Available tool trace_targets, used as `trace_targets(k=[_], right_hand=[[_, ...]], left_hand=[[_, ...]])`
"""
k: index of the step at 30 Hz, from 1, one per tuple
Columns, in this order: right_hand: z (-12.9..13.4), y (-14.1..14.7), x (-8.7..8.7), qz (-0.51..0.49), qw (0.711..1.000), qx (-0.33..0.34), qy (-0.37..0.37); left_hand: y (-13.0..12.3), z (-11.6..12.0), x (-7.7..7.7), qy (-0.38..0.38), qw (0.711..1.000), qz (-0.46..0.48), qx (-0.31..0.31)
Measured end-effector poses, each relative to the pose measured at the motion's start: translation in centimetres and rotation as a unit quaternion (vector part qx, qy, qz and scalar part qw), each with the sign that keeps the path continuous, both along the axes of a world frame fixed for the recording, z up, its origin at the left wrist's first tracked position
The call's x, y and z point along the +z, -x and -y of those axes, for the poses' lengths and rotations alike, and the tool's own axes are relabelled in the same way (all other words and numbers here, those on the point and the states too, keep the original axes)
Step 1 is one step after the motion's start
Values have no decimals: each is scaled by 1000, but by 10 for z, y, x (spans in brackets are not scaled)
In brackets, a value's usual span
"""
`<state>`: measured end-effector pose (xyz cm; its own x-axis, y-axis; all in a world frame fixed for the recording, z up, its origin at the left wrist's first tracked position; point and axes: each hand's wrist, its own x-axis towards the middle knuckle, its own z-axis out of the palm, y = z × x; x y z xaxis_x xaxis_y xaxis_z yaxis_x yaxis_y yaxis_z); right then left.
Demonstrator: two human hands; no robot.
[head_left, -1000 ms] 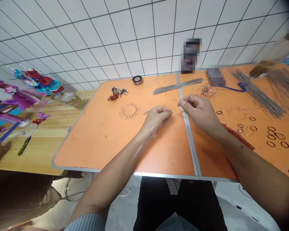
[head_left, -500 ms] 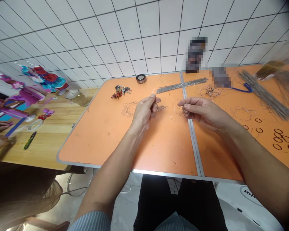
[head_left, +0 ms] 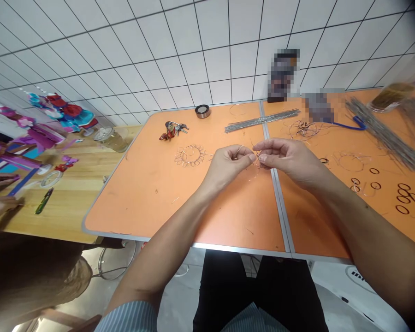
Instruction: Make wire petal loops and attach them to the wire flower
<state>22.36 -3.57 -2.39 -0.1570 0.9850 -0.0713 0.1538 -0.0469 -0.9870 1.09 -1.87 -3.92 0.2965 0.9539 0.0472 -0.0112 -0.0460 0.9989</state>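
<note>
L hand (head_left: 227, 165) & R hand (head_left: 287, 159) nearly tip to tip above orange worktop (head_left: 200, 221), each pinching fine wire (head_left: 257, 160) betw. thumb & fingers. Clock pos. from hands: looped wire ring (head_left: 191, 164) lying at 9, keys (head_left: 174, 130) approx. 10, tape roll (head_left: 203, 111) approx. 11, straight wire bundle (head_left: 263, 121) 12, dark rings (head_left: 404, 194) betw. 3 & 4, well apart.

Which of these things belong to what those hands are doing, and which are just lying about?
Likely part of the job:
Fine wire at the fingertips of the left hand and right hand
Looped wire ring
Bundle of straight wires

Probably just lying about:
Keys
Tape roll
Jar on the wooden table
</note>
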Motion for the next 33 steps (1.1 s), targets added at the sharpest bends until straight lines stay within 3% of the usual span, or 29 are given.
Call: trace_targets(k=[14,21,25,33], right_hand=[[10,16,13,38,998,-33,-40],[7,8,13,66,996,-44,-38],[5,4,12,56,997,-45,-41],[5,5,14,74,997,-24,-19]], left_hand=[[-5,4,-2,61,997,26,29],[1,-1,0,71,993,41,85],[2,-1,3,13,993,36,112],[-4,6,-1,-94,995,-42,3]])
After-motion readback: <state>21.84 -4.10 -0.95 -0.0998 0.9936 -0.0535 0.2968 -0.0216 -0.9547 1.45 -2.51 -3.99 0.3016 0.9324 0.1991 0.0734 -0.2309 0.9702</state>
